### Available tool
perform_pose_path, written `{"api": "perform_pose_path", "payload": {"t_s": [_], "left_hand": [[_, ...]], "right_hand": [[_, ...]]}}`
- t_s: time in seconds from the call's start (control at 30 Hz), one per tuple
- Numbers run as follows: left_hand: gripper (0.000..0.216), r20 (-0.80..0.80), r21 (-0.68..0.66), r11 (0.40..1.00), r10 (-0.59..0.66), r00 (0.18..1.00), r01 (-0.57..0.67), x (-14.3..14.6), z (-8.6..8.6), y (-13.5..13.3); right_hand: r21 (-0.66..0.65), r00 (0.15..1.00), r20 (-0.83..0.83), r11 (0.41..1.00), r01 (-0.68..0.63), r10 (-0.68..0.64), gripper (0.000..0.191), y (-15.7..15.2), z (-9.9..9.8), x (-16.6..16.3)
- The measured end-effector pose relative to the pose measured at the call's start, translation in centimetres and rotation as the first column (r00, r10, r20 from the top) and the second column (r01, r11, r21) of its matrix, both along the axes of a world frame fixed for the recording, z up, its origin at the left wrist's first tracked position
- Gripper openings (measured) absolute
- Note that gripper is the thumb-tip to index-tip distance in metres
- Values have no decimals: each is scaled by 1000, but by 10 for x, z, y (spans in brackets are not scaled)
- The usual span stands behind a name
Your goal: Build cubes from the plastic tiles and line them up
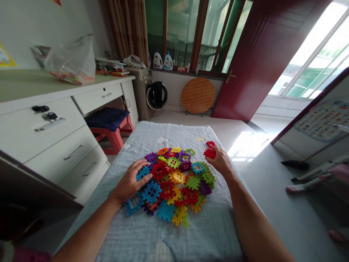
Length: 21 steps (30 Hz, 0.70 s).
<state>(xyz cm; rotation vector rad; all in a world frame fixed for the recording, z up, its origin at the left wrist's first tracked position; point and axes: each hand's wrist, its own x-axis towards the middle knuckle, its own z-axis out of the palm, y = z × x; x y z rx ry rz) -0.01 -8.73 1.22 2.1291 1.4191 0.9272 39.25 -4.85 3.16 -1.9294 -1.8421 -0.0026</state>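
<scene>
A heap of colourful plastic interlocking tiles [177,180] lies in the middle of a table covered with a pale blue-grey cloth [163,233]. My left hand [131,183] rests flat on the heap's left edge, fingers spread over blue tiles. My right hand [221,160] is at the heap's far right, its fingers closed on a red tile [209,153]. Another red tile [210,144] lies on the cloth just beyond it.
A white desk with drawers [54,138] stands to the left, with a red stool [111,134] under it. A round wooden board [198,95] leans on the far wall beside a dark red door [261,62]. Brooms [313,171] lie on the floor at right.
</scene>
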Motion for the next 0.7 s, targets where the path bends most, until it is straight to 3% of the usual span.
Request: {"api": "perform_pose_path", "payload": {"t_s": [0.1, 0.2, 0.5, 0.7], "left_hand": [[43, 0, 15, 1000, -2, 1000, 2, 0, -1, 1], [43, 0, 18, 1000, -4, 1000, 4, -1, -2, 1], [44, -20, 3, 1000, -9, 1000, 9, -4, -9, 5], [44, -33, 27, 1000, 0, 999, 1, -5, -12, 6]], "right_hand": [[-108, 998, 57, 994, 22, -16, 53, 6, -17, 12], [-95, 999, 43, 995, 6, -2, 58, 7, -26, 18], [-60, 995, -99, 998, -3, -3, 55, 10, -24, 20], [-12, 999, 0, 999, 45, -45, 52, 12, -25, 7]]}}
